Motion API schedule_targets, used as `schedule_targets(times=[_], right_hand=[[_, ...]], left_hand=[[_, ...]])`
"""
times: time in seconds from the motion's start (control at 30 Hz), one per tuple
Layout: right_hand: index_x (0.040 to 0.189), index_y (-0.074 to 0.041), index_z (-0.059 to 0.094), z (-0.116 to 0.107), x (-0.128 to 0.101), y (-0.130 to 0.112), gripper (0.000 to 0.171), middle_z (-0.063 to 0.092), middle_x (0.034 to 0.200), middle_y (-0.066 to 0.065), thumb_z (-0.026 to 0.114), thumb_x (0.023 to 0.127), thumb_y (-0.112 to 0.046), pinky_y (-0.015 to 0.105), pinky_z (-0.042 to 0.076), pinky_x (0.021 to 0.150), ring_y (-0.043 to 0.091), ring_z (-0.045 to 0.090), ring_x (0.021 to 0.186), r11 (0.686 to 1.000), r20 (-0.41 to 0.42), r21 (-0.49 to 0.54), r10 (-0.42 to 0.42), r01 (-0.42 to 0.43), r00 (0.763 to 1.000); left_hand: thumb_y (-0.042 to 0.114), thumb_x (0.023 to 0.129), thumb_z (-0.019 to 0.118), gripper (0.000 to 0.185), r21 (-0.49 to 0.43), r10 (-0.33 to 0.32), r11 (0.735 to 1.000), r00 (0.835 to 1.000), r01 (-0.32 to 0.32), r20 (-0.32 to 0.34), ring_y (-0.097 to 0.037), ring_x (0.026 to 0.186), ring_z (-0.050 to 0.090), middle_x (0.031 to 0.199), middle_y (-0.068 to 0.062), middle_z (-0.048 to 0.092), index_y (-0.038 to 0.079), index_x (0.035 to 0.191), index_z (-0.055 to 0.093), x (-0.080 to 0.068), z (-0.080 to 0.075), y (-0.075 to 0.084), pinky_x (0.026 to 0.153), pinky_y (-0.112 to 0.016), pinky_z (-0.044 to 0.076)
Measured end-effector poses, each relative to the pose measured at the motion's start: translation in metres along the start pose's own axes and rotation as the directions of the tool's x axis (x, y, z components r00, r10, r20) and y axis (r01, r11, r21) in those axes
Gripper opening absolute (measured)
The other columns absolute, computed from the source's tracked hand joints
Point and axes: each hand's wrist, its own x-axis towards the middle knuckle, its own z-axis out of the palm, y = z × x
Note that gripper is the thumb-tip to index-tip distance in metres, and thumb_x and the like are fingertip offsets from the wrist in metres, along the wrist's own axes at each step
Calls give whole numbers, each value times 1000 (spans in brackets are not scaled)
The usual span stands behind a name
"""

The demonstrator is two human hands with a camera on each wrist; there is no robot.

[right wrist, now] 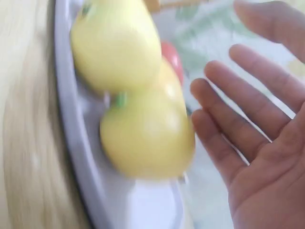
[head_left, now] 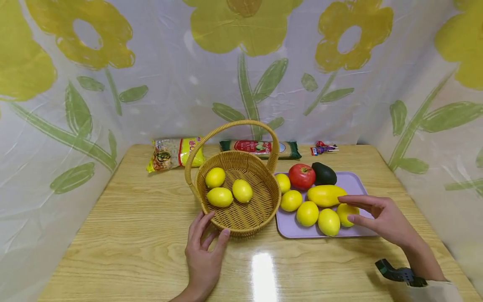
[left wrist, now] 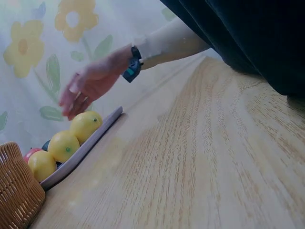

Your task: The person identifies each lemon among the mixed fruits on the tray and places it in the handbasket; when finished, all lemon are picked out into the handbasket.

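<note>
Three lemons (head_left: 220, 197) lie inside a round wicker basket (head_left: 277, 195) with a tall handle. My left hand (head_left: 205, 256) touches the basket's front left rim, thumb and fingers spread apart. To the basket's right, a lilac tray (head_left: 294, 233) holds several lemons (head_left: 307, 214), a long yellow fruit (head_left: 326, 195), a red pomegranate (head_left: 302, 176) and a dark green avocado (head_left: 324, 173). Over the tray's right side hovers my right hand (head_left: 388, 222), nothing in its grasp. Its spread fingers stand beside the rightmost lemon (right wrist: 147, 136) in the right wrist view.
Behind the basket lie a yellow food packet (head_left: 170, 153) and a green and red packet (head_left: 290, 150). Small wrapped lollipops (head_left: 324, 147) are at the back right. Flower-printed sheets (head_left: 162, 105) enclose the wooden table (head_left: 132, 235) at the back and sides.
</note>
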Motion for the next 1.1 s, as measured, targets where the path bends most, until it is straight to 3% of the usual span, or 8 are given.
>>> schedule_targets(times=[0.2,0.43,0.67,0.77,0.9,1.1], right_hand=[[129,-3,78,-12,-21,22,39,81,128,1,81,93,10,1,43,112,-8,63,130,993,-118,-113,17,-31,993],[143,0,69,-13,-33,44,49,69,140,-23,80,96,6,3,53,100,-13,62,123,990,-68,-123,53,-61,996],[144,0,68,-17,-36,49,51,62,135,-33,84,95,-1,2,56,91,-16,62,115,979,-121,-134,140,-156,983],[145,2,67,-17,-36,45,51,63,133,-32,83,96,0,3,57,90,-15,63,114,979,-160,-126,141,-162,977],[146,7,63,-17,-35,30,51,70,135,-20,76,97,11,9,61,93,-6,70,116,993,-203,-29,108,-116,973],[147,4,62,-9,-11,-10,53,70,143,-8,73,97,15,16,63,98,3,73,118,998,-81,46,41,-38,996]], left_hand=[[3,98,82,55,-1,1,1000,1000,-1,-5,-36,149,50,171,-14,35,10,149,63,0,0,0,112,-32,61],[3,99,81,55,8,9,1000,1000,-9,-3,-40,148,50,171,-17,34,8,150,62,0,0,2,111,-30,61],[4,99,82,54,16,-3,1000,1000,3,-8,-31,150,48,170,-14,35,10,149,64,1,0,2,111,-28,61],[5,98,82,54,20,-8,1000,1000,8,-4,-30,151,47,171,-13,35,10,149,64,1,0,2,111,-29,61],[6,98,83,54,27,-20,999,1000,20,-1,-30,151,47,171,-13,35,12,148,64,1,-1,2,112,-31,61],[6,98,84,54,32,-27,999,1000,27,0,-26,151,48,171,-10,35,15,147,64,0,-1,2,112,-33,61]])
